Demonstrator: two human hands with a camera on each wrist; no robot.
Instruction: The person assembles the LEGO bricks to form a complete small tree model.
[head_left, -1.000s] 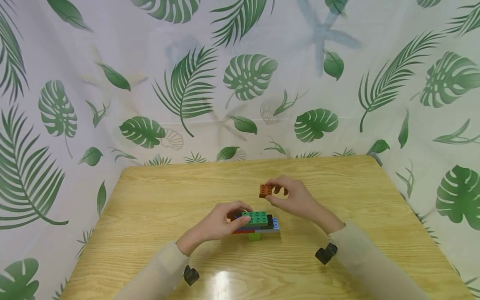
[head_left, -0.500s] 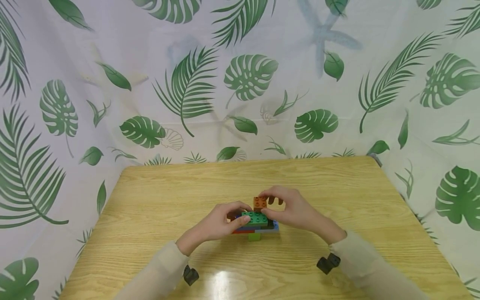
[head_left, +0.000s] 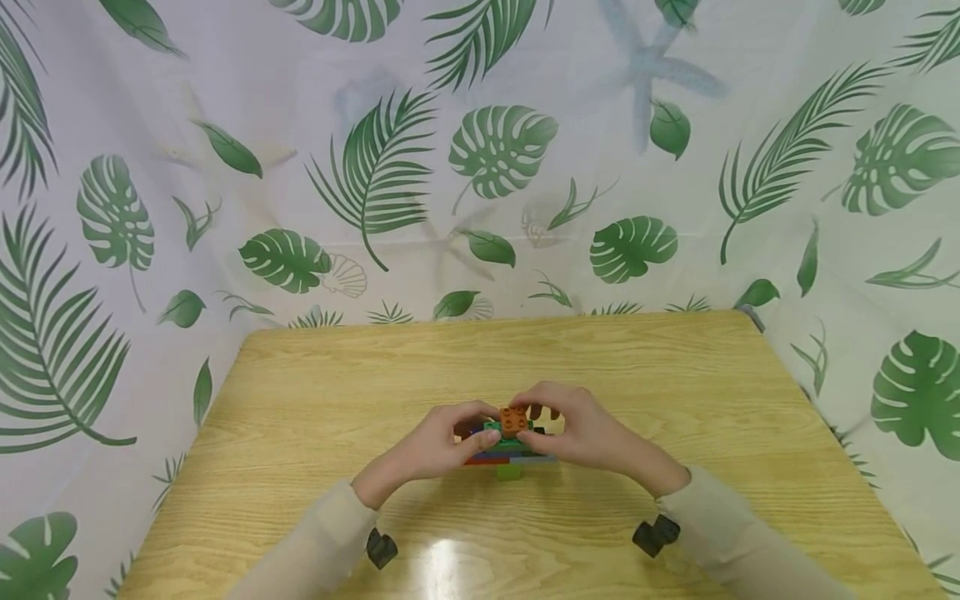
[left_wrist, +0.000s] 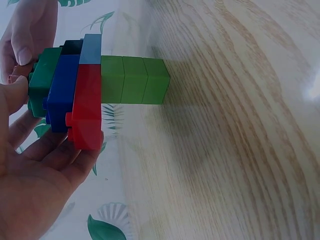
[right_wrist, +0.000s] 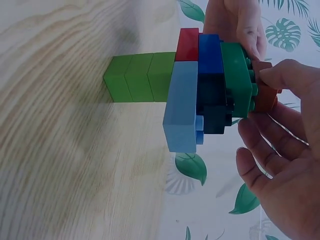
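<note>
A stack of toy building bricks stands on the table between my hands. Its base is a column of light green bricks (left_wrist: 135, 80), topped by red (left_wrist: 87, 107) and light blue bricks (right_wrist: 181, 107), then blue (left_wrist: 65, 92) and black bricks (right_wrist: 212, 115), and a green brick (right_wrist: 236, 80). My left hand (head_left: 438, 442) grips the stack from the left, thumb at the green brick and fingers behind. In my right hand (head_left: 588, 429), an orange brick (head_left: 513, 419) is pinched between thumb and fingers, right at the green brick's studs.
The wooden table (head_left: 337, 367) extends around the stack, with a leaf-patterned cloth (head_left: 555, 167) hanging behind and at both sides. A small black camera sits on each wrist, one at the left cuff (head_left: 381, 548) and one at the right (head_left: 656, 535).
My right hand has brought the orange brick leftward and down from behind the stack onto the green brick. The left hand has kept its grip in place.
</note>
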